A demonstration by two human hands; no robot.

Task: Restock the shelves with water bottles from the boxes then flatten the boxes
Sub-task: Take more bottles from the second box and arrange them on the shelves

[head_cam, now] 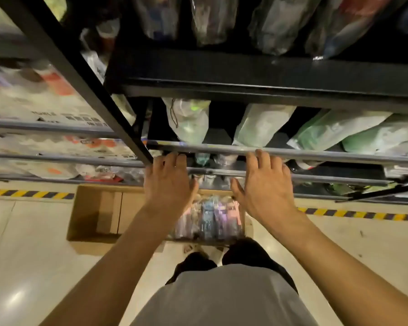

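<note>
The water bottles (207, 217) waiting to go up lie packed in clear wrap inside the open cardboard box (97, 208) on the floor (33, 255), right below the person and close against the foot of the shelving. I make out pink, blue and purple ones, but the blur hides the count. The 2 hands hover above the box, apart from each other, fingers straight and spread, holding nothing. The left hand (169, 182) has its fingertips at the grey shelf rail (316, 152) just beside the black upright (80, 74), and the right hand (264, 184) reaches the rail further along. Whether either one actually touches it I cannot tell. Behind the rail stand bagged bottles (191, 121), leaning at different angles, and that lean is my worry: a nudge from either hand could tip 1 bag into its neighbour or over the front edge. The slick wrap looks likely to slide in a loose grip. The box sits just ahead of the person's feet, so a step forward could catch it, and flattening it before it is emptied would crush stock.
</note>
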